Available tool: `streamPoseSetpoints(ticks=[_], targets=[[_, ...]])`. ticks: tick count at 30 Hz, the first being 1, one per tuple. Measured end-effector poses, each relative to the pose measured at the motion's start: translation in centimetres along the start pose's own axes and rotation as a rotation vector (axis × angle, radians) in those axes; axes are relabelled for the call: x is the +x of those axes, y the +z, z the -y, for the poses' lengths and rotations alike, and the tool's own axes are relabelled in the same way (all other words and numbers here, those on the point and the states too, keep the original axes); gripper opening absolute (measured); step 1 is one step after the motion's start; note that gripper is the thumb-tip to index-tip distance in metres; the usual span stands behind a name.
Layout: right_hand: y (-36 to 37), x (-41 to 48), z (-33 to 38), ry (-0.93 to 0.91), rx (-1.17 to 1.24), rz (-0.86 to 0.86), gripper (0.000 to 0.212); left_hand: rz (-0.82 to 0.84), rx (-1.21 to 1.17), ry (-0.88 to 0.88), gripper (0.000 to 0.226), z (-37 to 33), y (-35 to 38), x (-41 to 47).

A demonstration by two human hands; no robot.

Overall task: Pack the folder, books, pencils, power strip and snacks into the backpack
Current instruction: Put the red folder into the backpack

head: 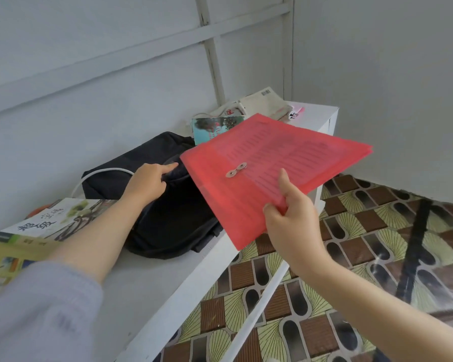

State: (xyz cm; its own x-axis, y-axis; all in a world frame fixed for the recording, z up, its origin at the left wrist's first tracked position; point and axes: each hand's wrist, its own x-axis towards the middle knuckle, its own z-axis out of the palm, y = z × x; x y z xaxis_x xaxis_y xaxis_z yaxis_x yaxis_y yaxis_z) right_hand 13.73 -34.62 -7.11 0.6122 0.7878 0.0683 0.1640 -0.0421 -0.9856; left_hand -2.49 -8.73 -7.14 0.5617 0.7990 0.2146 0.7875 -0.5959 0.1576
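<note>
A black backpack (168,220) lies on the white table (152,304). My left hand (148,182) grips the edge of its opening near the top. My right hand (292,220) pinches the near edge of a red translucent folder (272,163) and holds it in the air, its left corner above the backpack's opening. A green-covered book (32,231) lies at the near left, partly under my left arm. Another book with a teal cover (209,129) sits behind the backpack, half hidden by the folder. A white cable (100,173) curves across the backpack's far side.
At the table's far end lie a pale book (267,101) and a small pink item (297,112). White walls close in behind and to the right. The patterned tile floor (364,244) lies to the right of the table edge.
</note>
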Motion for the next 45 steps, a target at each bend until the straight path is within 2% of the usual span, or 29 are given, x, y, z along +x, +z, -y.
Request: streamPoseSetpoints(ticks=[10,23,29,35,45], targets=[[-2.4,-3.5,-0.2,0.090,-0.038,0.172,0.070,-0.027,0.082,-0.023,0.065,-1.1,0.3,-0.2],[-0.3,-3.0,0.4,0.302,0.123,0.318,0.069,-0.090,0.074,0.018,0.065,-1.0,-0.3,-0.6],[2.4,-2.1,-0.4,0.334,0.150,0.292,0.069,-0.090,0.026,0.069,0.063,0.1,-1.1,-0.3],[1.6,-2.0,-1.1,0.342,0.269,0.189,0.064,-0.075,0.018,0.083,0.062,1.1,-2.4,0.4],[2.4,-0.8,-2.4,0.376,0.349,0.127,0.062,-0.055,0.050,0.113,0.064,2.3,-2.8,1.3]])
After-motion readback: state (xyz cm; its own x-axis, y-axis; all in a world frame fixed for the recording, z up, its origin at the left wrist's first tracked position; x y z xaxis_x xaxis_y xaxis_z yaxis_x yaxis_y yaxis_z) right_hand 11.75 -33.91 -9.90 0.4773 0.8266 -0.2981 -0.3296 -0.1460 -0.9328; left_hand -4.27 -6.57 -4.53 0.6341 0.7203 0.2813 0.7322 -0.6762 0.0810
